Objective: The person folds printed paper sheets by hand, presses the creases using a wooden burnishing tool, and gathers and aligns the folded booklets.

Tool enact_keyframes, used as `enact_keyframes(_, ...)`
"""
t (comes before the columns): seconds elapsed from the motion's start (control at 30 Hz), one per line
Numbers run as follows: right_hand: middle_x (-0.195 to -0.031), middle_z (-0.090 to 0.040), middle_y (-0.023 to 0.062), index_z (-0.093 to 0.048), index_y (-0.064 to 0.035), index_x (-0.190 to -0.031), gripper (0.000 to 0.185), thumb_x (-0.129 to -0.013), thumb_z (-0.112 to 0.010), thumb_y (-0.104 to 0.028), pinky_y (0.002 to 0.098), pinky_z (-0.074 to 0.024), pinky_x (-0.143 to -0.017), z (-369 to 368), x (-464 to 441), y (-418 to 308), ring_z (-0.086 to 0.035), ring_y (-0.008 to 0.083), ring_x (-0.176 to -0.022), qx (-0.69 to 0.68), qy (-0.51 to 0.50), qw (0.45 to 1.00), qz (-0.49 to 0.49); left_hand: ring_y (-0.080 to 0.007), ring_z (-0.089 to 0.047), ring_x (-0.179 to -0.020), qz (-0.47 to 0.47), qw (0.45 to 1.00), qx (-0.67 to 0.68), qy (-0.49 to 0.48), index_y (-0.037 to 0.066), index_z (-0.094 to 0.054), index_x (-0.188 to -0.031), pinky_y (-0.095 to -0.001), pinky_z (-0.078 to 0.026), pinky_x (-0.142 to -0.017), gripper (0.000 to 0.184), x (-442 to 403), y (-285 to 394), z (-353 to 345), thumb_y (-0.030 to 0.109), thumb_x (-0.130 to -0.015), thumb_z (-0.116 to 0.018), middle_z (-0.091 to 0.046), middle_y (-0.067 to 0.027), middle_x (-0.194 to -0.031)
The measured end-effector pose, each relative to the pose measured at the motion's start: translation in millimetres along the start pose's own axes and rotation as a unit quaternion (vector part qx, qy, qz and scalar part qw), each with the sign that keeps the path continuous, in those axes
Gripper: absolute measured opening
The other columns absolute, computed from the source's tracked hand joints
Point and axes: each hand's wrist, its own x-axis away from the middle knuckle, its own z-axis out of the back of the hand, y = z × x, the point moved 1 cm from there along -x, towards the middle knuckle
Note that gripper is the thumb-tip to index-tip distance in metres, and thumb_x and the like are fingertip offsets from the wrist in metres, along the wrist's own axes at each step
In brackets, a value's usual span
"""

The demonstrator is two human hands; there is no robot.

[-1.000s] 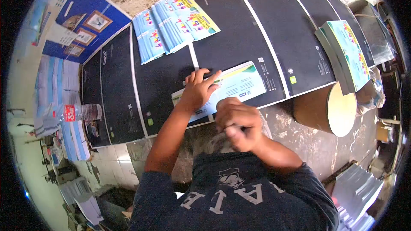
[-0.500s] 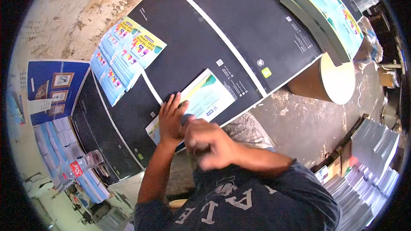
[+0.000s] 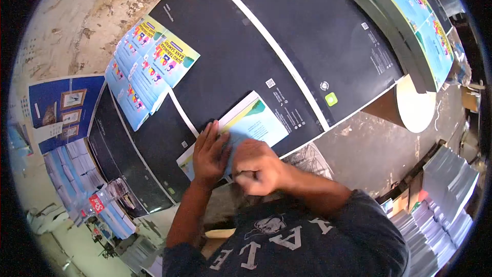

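A printed sheet or thin booklet (image 3: 261, 123) in pale blue with green and yellow edges lies slantwise on the black table covering, near its front edge. My left hand (image 3: 209, 156) rests on its left part, fingers stretched out and pressing it down. Beside it, my right hand (image 3: 258, 168) is curled into a fist over the sheet's near edge, slightly smeared by motion. Whatever the right fingers hold, if anything, is hidden.
Colourful printed covers (image 3: 148, 66) lie at the table's far left. A thick stack of similar prints (image 3: 410, 25) stands at the right end, above a round brown drum (image 3: 415, 105). Paper stacks fill the lower right (image 3: 435, 210) and lower left, with a plastic bottle (image 3: 105, 197).
My right hand has shifted slightly right and is less blurred. The left hand stays flat on the sheet. The whole view has moved a little.
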Motion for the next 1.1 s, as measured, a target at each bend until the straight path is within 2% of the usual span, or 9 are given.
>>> enact_keyframes(0.2,-0.06,-0.054,0.0127,-0.055,-0.005,-0.061,0.013,-0.072,-0.059,-0.01,0.0446,-0.0425,-0.06,-6,-8,-3,-0.056,0.0362,-0.06,0.06,0.043,0.996,-0.043,-0.0417,-0.033,-0.141,0.143,0.983,0.112,0.014,0.001,-0.041,-0.146,-0.0485,-0.032,-0.114,0.068,-17,10,19,0.025,-0.09,-0.07,-0.033,-0.0218,-0.154)
enact_keyframes(0.4,-0.061,-0.054,0.0094,-0.054,-0.007,-0.061,0.01,-0.068,-0.059,-0.01,0.0436,-0.044,-0.064,-7,-6,-6,-0.056,0.0342,-0.062,0.075,0.023,0.997,-0.015,-0.0401,-0.039,-0.136,0.075,0.992,-0.061,-0.084,-0.001,-0.057,-0.133,-0.0503,-0.033,-0.11,0.052,-41,15,53,0.026,-0.09,-0.07,-0.047,-0.021,-0.145)
enact_keyframes(0.53,-0.061,-0.054,0.0088,-0.054,-0.007,-0.061,0.008,-0.067,-0.059,-0.008,0.0433,-0.0438,-0.063,-7,-2,-5,-0.055,0.0338,-0.061,0.07,0.021,0.997,0.004,-0.0307,-0.06,-0.112,0.138,0.985,-0.011,-0.099,0.003,-0.067,-0.109,-0.0396,-0.047,-0.093,0.031,-53,20,58,0.016,-0.082,-0.077,-0.066,-0.0125,-0.121)
enact_keyframes(0.6,-0.061,-0.054,0.0088,-0.054,-0.0068,-0.061,0.008,-0.067,-0.059,-0.008,0.0433,-0.0437,-0.063,-7,-2,-4,-0.055,0.0337,-0.061,0.073,0.017,0.997,0.004,-0.0226,-0.067,-0.093,0.302,0.914,0.199,-0.182,0.002,-0.065,-0.108,-0.0348,-0.051,-0.078,0.029,-59,6,54,0.013,-0.083,-0.076,-0.071,-0.0112,-0.106)
enact_keyframes(0.7,-0.061,-0.054,0.009,-0.054,-0.0063,-0.061,0.008,-0.067,-0.059,-0.008,0.0434,-0.0439,-0.063,-7,-2,-5,-0.055,0.0339,-0.061,0.071,0.009,0.997,0.001,-0.0156,-0.067,-0.078,0.321,0.846,0.34,-0.255,0.0,-0.065,-0.105,-0.032,-0.051,-0.067,0.025,-74,-14,46,0.011,-0.084,-0.075,-0.073,-0.0098,-0.09)
enact_keyframes(0.8,-0.061,-0.053,0.0087,-0.054,-0.0063,-0.061,0.008,-0.067,-0.059,-0.008,0.0433,-0.0439,-0.063,-7,-3,-6,-0.055,0.0336,-0.061,0.069,0.025,0.997,-0.001,-0.0204,-0.07,-0.076,0.27,0.907,0.181,-0.268,-0.001,-0.066,-0.1,-0.0322,-0.051,-0.068,0.021,-75,4,57,0.011,-0.084,-0.075,-0.073,-0.0117,-0.085)
enact_keyframes(0.87,-0.062,-0.054,0.008,-0.054,-0.0067,-0.061,0.008,-0.065,-0.06,-0.008,0.0431,-0.0437,-0.062,-7,-1,-6,-0.055,0.0331,-0.061,0.062,0.029,0.997,0.026,-0.0376,-0.069,-0.08,0.154,0.98,0.012,-0.127,0.002,-0.068,-0.1,-0.0397,-0.052,-0.069,0.017,-46,30,58,0.004,-0.082,-0.069,-0.07,-0.0189,-0.086)
enact_keyframes(0.93,-0.063,-0.056,0.0073,-0.054,-0.0071,-0.061,0.007,-0.064,-0.06,-0.008,0.0427,-0.0442,-0.063,-3,1,-7,-0.056,0.0324,-0.061,0.055,0.009,0.998,0.027,-0.0374,-0.069,-0.081,0.032,0.998,-0.028,0.055,0.005,-0.069,-0.101,-0.0446,-0.052,-0.071,0.018,-25,54,52,0.003,-0.083,-0.067,-0.069,-0.0201,-0.088)
enact_keyframes(1.1,-0.063,-0.055,0.0071,-0.054,-0.0081,-0.062,0.009,-0.063,-0.062,-0.012,0.0418,-0.0438,-0.063,-7,-3,-4,-0.056,0.0317,-0.062,0.062,0.014,0.998,0.005,-0.0348,-0.069,-0.078,0.271,0.949,0.112,-0.117,0.004,-0.068,-0.103,-0.0413,-0.052,-0.069,0.018,-55,23,51,0.003,-0.085,-0.066,-0.071,-0.0163,-0.088)
